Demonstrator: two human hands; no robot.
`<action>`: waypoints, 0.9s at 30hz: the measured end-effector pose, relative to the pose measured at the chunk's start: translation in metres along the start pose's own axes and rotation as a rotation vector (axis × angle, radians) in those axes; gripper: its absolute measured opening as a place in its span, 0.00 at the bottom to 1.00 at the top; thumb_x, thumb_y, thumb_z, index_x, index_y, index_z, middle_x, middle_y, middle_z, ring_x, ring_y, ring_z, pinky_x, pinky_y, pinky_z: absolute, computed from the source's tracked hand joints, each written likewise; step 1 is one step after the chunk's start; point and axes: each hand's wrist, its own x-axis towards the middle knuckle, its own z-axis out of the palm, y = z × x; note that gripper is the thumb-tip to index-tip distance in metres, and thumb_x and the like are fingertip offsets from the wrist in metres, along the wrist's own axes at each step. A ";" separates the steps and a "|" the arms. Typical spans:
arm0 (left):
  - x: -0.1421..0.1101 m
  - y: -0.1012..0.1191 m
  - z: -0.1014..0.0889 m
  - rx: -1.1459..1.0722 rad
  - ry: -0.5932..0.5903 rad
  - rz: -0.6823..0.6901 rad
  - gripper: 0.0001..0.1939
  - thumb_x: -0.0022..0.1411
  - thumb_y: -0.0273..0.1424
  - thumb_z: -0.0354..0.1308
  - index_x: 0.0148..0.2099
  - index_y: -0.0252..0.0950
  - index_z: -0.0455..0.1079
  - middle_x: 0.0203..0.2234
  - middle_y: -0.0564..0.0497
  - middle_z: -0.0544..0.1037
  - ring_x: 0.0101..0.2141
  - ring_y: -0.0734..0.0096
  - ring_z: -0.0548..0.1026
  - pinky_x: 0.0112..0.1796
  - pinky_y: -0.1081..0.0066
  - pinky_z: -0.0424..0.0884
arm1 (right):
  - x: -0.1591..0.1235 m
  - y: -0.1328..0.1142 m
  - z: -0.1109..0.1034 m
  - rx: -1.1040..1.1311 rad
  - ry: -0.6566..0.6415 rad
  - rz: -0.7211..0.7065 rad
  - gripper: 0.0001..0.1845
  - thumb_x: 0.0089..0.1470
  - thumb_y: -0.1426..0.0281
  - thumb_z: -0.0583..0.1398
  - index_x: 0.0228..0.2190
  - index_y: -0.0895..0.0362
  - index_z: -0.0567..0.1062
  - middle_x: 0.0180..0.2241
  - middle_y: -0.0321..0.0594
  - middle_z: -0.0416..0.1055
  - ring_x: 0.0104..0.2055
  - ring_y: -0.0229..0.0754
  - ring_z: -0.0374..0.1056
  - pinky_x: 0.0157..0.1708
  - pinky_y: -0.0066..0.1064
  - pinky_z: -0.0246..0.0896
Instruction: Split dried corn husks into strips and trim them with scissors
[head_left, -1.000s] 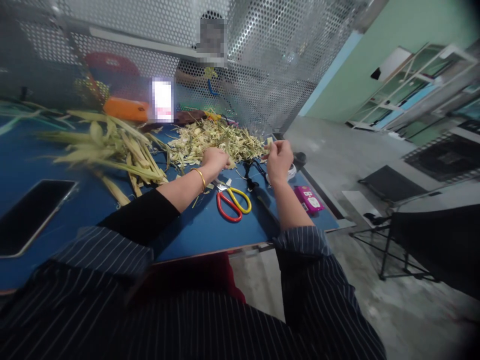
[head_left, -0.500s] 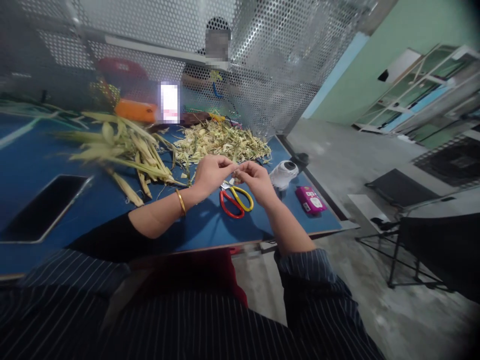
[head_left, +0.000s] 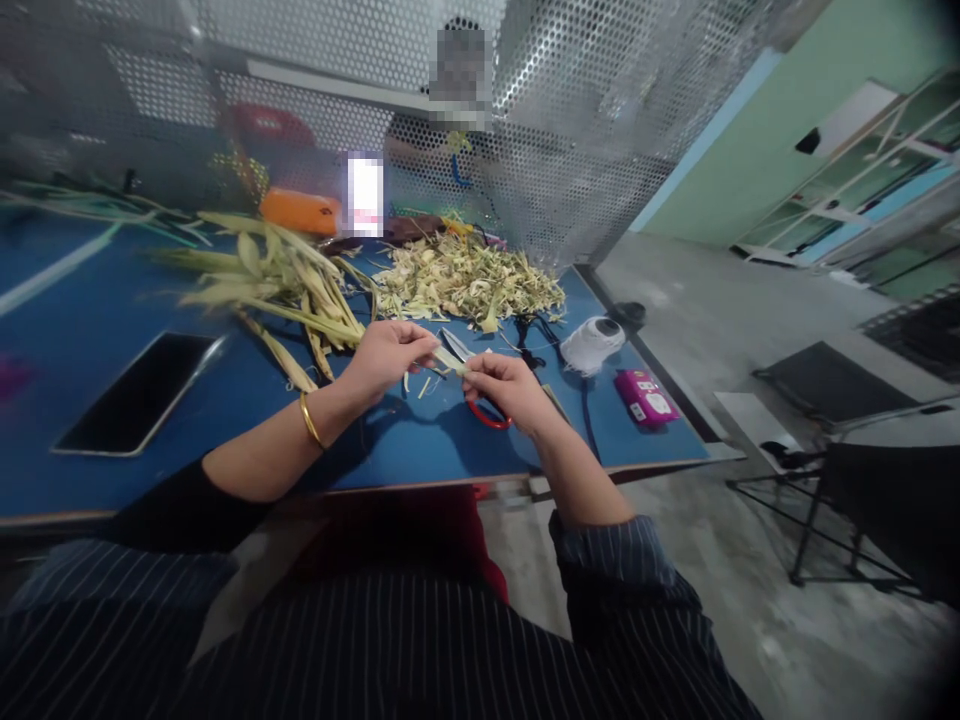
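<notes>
Between my two hands stretches a short pale strip of dried husk [head_left: 450,361]. My left hand [head_left: 394,355] pinches one end of it, and my right hand [head_left: 501,385] pinches the other. Below the strip lie scissors [head_left: 491,414] on the blue table; a red handle shows, and my right hand covers part of them. Beyond the hands spreads a heap of cut husk pieces [head_left: 472,282]. Longer husk strips [head_left: 300,290] lie in a bundle to the left of it.
A spool of white thread [head_left: 592,346] and a purple packet [head_left: 646,398] stand on the table [head_left: 405,450] at right. At left lies a black tablet-like slab [head_left: 139,395]. An orange object [head_left: 300,211] and a lit phone-like screen [head_left: 365,195] are near the perforated metal panel [head_left: 570,150].
My hands have drawn apart, and the pale strip now shows between them. The view has shifted, so the table things appear further right. More of the scissors is covered by my right hand.
</notes>
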 end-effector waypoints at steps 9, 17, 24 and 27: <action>-0.002 -0.011 -0.019 -0.058 0.016 -0.117 0.06 0.53 0.31 0.64 0.33 0.33 0.75 0.24 0.50 0.78 0.27 0.72 0.75 0.28 0.74 0.68 | -0.001 -0.009 -0.001 -0.614 0.031 -0.226 0.06 0.56 0.69 0.56 0.29 0.55 0.73 0.24 0.34 0.69 0.28 0.37 0.64 0.31 0.28 0.56; -0.011 -0.008 -0.019 0.443 -0.066 0.374 0.14 0.58 0.42 0.60 0.39 0.39 0.80 0.37 0.48 0.83 0.40 0.62 0.78 0.42 0.70 0.69 | 0.008 -0.031 0.000 -0.987 -0.085 -0.373 0.09 0.58 0.74 0.53 0.31 0.55 0.73 0.30 0.37 0.76 0.32 0.40 0.67 0.42 0.33 0.52; -0.015 -0.020 -0.010 0.494 -0.154 0.261 0.15 0.54 0.43 0.62 0.38 0.38 0.80 0.32 0.48 0.83 0.35 0.62 0.78 0.36 0.70 0.70 | 0.015 -0.029 0.008 -1.070 -0.076 -0.460 0.07 0.57 0.72 0.55 0.30 0.55 0.72 0.29 0.37 0.76 0.30 0.40 0.66 0.45 0.34 0.50; -0.018 -0.021 -0.005 0.540 -0.112 0.299 0.12 0.56 0.37 0.60 0.39 0.38 0.79 0.32 0.49 0.82 0.33 0.64 0.78 0.35 0.71 0.69 | 0.016 -0.025 0.011 -1.125 -0.059 -0.489 0.07 0.56 0.73 0.55 0.30 0.55 0.72 0.29 0.38 0.76 0.31 0.41 0.67 0.45 0.34 0.49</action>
